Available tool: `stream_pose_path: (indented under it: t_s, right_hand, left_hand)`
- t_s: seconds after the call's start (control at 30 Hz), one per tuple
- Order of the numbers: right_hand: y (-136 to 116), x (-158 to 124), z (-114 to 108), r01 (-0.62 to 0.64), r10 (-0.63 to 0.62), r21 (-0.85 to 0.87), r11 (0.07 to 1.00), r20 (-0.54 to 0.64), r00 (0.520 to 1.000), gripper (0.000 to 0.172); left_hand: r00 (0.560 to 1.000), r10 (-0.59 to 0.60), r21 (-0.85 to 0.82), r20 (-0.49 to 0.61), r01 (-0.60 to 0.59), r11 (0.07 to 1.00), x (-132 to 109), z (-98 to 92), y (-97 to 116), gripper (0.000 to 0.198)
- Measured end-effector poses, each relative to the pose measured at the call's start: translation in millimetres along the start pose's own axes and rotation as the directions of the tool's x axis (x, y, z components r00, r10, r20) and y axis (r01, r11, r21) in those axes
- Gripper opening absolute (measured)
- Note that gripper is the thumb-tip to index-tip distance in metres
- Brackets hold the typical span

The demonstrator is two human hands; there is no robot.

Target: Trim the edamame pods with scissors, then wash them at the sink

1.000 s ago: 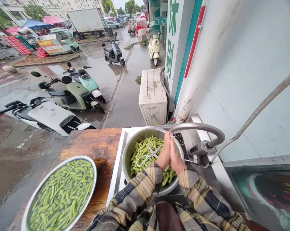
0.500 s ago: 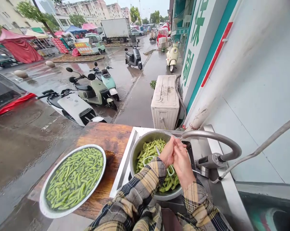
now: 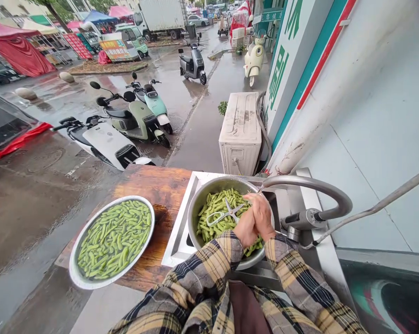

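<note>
My left hand (image 3: 246,228) and my right hand (image 3: 263,215) are pressed together under the curved faucet (image 3: 310,186), over the near right side of a steel bowl (image 3: 198,204) that sits in the sink. The bowl holds green bean pods (image 3: 219,206), and a pair of white-handled scissors (image 3: 225,214) lies open on top of them, just left of my hands. Neither hand grips anything that I can see. Plaid sleeves cover both of my forearms.
A round metal basin (image 3: 77,273) full of green pods in water rests on the wet wooden counter (image 3: 160,185) to the left. A grey hose (image 3: 376,206) runs from the faucet base to the right. Beyond the counter stand an air-conditioner unit (image 3: 240,132) and parked scooters (image 3: 106,144).
My hands have kept rubbing together under the faucet and now sit lower over the bowl's near side. The scissors show fully again. The view shifted slightly.
</note>
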State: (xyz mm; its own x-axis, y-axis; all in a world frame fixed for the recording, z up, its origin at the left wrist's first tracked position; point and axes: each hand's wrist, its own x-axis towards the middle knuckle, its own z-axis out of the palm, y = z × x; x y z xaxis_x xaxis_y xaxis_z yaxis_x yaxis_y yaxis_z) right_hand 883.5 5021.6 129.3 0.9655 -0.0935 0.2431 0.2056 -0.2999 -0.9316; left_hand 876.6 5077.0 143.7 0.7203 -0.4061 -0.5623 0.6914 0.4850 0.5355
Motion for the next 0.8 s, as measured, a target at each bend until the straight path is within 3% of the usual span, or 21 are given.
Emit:
stream_pose_path:
  t_s: [0.1, 0.17, 0.2, 0.27, 0.33, 0.37, 0.43, 0.53, 0.63, 0.7, 0.8]
  right_hand:
    - [-4.3, -18.0, 3.7, 0.017, -0.017, 0.035, 0.999, 0.001, 1.0, 0.034]
    - [-0.7, -29.6, 1.9, 0.012, -0.016, 0.116, 0.993, 0.04, 0.999, 0.031]
    - [5.1, -34.4, -0.3, -0.016, 0.006, 0.147, 0.989, 0.063, 0.998, 0.03]
    - [24.3, -42.4, -5.1, -0.128, 0.118, 0.134, 0.983, 0.079, 0.99, 0.031]
    - [48.2, -48.9, -6.2, -0.254, 0.251, 0.046, 0.966, 0.071, 0.965, 0.033]
    - [59.3, -51.5, -4.6, -0.296, 0.295, 0.005, 0.955, 0.075, 0.952, 0.033]
    - [75.5, -54.5, 1.8, -0.34, 0.34, -0.018, 0.94, 0.104, 0.935, 0.03]
    - [82.4, -53.6, 12.4, -0.406, 0.394, 0.079, 0.911, 0.129, 0.91, 0.018]
    - [76.0, -52.1, 14.6, -0.467, 0.437, 0.162, 0.869, 0.186, 0.88, 0.018]
    - [68.9, -53.2, 10.6, -0.489, 0.447, 0.202, 0.849, 0.218, 0.867, 0.024]
    - [56.9, -55.2, 1.4, -0.543, 0.482, 0.335, 0.77, 0.253, 0.839, 0.03]
  left_hand:
    - [0.998, 0.044, 0.202, 0.053, -0.054, 0.978, -0.6, -14.0, 10.6, 0.031]
    - [0.988, 0.122, 0.481, 0.09, -0.15, 0.864, -3.1, -32.1, 21.6, 0.029]
    - [0.977, 0.187, 0.644, 0.103, -0.208, 0.736, -5.5, -43.3, 27.6, 0.028]
    - [0.945, 0.293, 0.912, 0.147, -0.245, 0.33, -11.8, -68.0, 39.0, 0.027]
    - [0.887, 0.43, 0.986, 0.167, -0.142, -0.088, -18.1, -92.0, 47.3, 0.026]
    - [0.876, 0.447, 0.969, 0.181, -0.081, -0.233, -20.5, -102.3, 49.6, 0.026]
    - [0.873, 0.442, 0.915, 0.205, -0.01, -0.404, -23.3, -117.3, 50.6, 0.028]
    - [0.883, 0.415, 0.868, 0.22, 0.018, -0.497, -22.9, -124.7, 47.5, 0.027]
    - [0.884, 0.408, 0.862, 0.228, 0.011, -0.506, -18.5, -119.7, 46.9, 0.023]
    - [0.877, 0.415, 0.891, 0.243, -0.032, -0.453, -13.7, -113.0, 48.3, 0.02]
    - [0.898, 0.365, 0.954, 0.247, -0.158, -0.256, -5.5, -99.7, 49.0, 0.018]
